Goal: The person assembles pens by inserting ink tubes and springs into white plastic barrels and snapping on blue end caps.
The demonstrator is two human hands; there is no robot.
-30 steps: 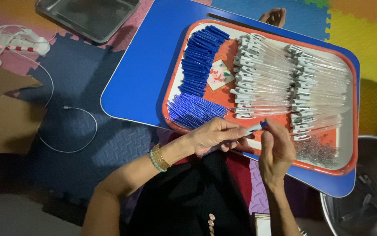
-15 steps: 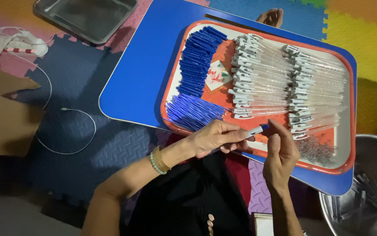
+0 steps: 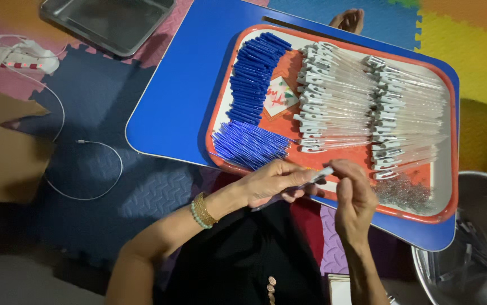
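Observation:
My left hand [image 3: 270,182] grips a clear pen barrel [image 3: 318,176] over the near edge of an orange tray [image 3: 342,201]. My right hand [image 3: 355,197] pinches the barrel's tip end with thumb and fingers. On the tray lie a stack of blue pen caps [image 3: 253,76], a fan of blue ink refills [image 3: 253,146], two rows of clear barrels with white ends [image 3: 334,101], and a heap of small metal springs [image 3: 401,194]. A beaded bracelet sits on my left wrist.
The tray rests on a low blue table [image 3: 181,101] over coloured foam floor mats. A metal tray [image 3: 108,20] lies at the far left, a metal bowl [image 3: 469,260] at the near right, cardboard [image 3: 0,152] and a white cable [image 3: 85,169] to the left. Someone's toes [image 3: 349,20] show beyond the table.
Both hands stay on the pen barrel at the tray's near edge; my right hand's fingers have shifted slightly along its tip. The view has drifted a little.

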